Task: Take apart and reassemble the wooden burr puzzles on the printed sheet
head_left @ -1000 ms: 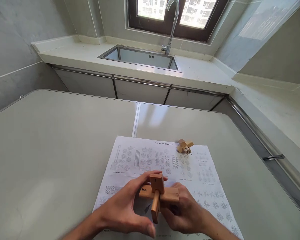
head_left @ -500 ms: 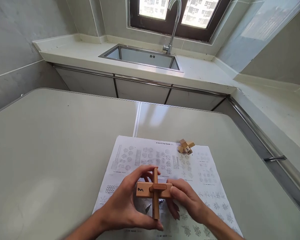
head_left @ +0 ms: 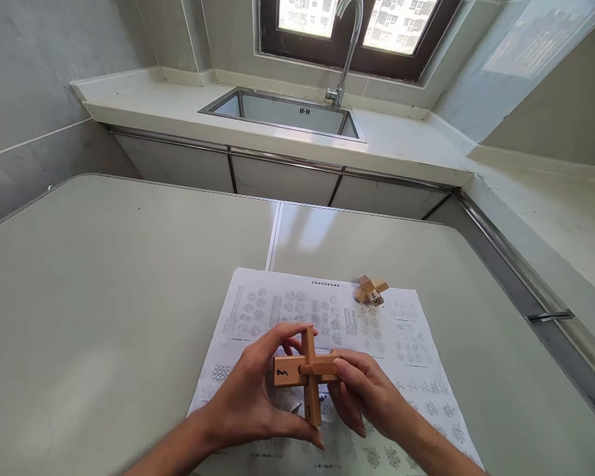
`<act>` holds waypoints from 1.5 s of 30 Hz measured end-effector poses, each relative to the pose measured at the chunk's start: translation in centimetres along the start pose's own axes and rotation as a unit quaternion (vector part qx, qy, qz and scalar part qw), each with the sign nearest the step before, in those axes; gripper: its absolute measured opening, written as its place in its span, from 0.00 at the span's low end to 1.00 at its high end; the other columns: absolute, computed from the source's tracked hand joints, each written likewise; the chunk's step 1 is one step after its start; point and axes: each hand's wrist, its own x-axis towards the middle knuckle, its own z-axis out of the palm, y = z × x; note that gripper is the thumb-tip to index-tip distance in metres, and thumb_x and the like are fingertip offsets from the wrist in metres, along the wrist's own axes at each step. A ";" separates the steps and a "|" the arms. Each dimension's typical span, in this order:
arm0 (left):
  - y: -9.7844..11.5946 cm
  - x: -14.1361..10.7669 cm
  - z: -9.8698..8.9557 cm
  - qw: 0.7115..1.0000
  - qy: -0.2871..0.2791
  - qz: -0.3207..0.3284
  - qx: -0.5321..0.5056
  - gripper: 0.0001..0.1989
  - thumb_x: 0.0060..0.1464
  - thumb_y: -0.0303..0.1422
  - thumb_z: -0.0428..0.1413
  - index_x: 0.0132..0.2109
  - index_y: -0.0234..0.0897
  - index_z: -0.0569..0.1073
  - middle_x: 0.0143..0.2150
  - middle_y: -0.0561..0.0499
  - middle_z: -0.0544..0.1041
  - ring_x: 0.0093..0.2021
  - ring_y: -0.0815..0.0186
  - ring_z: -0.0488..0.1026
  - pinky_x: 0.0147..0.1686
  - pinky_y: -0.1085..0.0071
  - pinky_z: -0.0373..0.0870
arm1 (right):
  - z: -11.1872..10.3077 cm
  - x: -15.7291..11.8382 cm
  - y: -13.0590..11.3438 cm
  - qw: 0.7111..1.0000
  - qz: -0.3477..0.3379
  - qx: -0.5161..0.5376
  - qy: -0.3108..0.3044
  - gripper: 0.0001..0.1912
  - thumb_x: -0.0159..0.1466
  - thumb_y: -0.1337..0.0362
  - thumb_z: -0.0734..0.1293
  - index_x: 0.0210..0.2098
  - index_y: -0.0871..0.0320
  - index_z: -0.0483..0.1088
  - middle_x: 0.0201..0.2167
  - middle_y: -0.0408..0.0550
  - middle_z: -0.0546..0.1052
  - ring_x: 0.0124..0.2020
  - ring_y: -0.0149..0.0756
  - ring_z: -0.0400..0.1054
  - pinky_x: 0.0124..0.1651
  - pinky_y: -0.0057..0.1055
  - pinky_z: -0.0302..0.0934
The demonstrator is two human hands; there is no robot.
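A cross-shaped wooden puzzle (head_left: 290, 371) with a black mark on its left arm is held above a printed sheet (head_left: 248, 330). My left hand (head_left: 250, 390) spans its upright bar, with fingertips at the top end and the thumb at the bottom end. At the right side, my right hand (head_left: 369, 390) pinches the end of the crosspiece between thumb and index finger, its other fingers curled below. A smaller assembled wooden puzzle (head_left: 371, 291), marked with characters, rests on the sheet's upper right edge.
The sheet lies on a pale table (head_left: 129, 284) with a seam down its middle. Beyond the table are a counter (head_left: 149, 109) with a steel sink (head_left: 282, 109), a tap (head_left: 347, 59) and a window. Another counter runs along the right.
The held puzzle has tilted slightly, its upright bar leaning and its front piece now pointing more to the right. My right hand's fingers have shifted a little to the left.
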 end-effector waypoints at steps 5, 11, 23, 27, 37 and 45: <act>-0.1 0.0 0.2 1.000 0.002 0.012 0.001 0.50 0.34 0.35 0.79 0.65 0.52 0.66 0.58 0.50 0.78 0.51 0.56 0.76 0.54 0.60 0.75 | 0.6 0.1 0.0 1.000 0.013 0.012 -0.018 0.22 0.75 0.48 0.64 0.43 0.64 0.74 0.13 0.36 0.68 0.10 0.24 0.56 0.16 0.20 0.57; -0.1 -0.2 0.3 0.999 -0.011 -0.025 -0.027 0.52 0.34 0.36 0.79 0.67 0.51 0.67 0.61 0.47 0.78 0.54 0.52 0.77 0.58 0.56 0.74 | 0.3 0.1 0.1 0.997 0.031 0.038 -0.062 0.24 0.75 0.46 0.64 0.50 0.64 0.74 0.15 0.38 0.71 0.11 0.26 0.61 0.16 0.20 0.59; 1.0 0.2 -0.3 0.988 0.007 -0.126 -0.086 0.18 0.46 0.35 0.74 0.44 0.42 0.80 0.44 0.52 0.83 0.50 0.55 0.76 0.56 0.63 0.68 | 0.2 0.5 -0.1 0.994 0.046 0.081 -0.056 0.23 0.71 0.46 0.69 0.41 0.63 0.72 0.16 0.41 0.73 0.10 0.24 0.58 0.13 0.20 0.55; 0.3 0.3 -0.4 0.980 0.033 -0.160 -0.113 0.12 0.57 0.41 0.68 0.37 0.40 0.76 0.35 0.53 0.79 0.39 0.61 0.74 0.42 0.67 0.68 | 0.0 0.5 0.0 0.994 0.039 0.088 -0.048 0.20 0.71 0.48 0.70 0.38 0.61 0.70 0.18 0.40 0.74 0.11 0.23 0.59 0.14 0.19 0.56; -0.3 0.3 -1.2 0.965 0.020 -0.139 -0.220 0.15 0.52 0.40 0.71 0.34 0.37 0.74 0.34 0.52 0.77 0.36 0.65 0.73 0.39 0.69 0.72 | -0.3 0.5 0.0 0.989 0.025 0.134 0.047 0.19 0.70 0.49 0.72 0.38 0.60 0.71 0.18 0.38 0.72 0.10 0.21 0.56 0.14 0.19 0.51; 0.2 1.3 -2.8 0.978 0.162 -0.134 0.014 0.16 0.63 0.48 0.63 0.46 0.42 0.79 0.44 0.49 0.85 0.46 0.57 0.81 0.47 0.65 0.75 | -0.3 0.9 -1.3 0.984 -0.017 0.138 0.111 0.18 0.67 0.49 0.73 0.39 0.59 0.76 0.29 0.44 0.75 0.17 0.24 0.61 0.15 0.20 0.50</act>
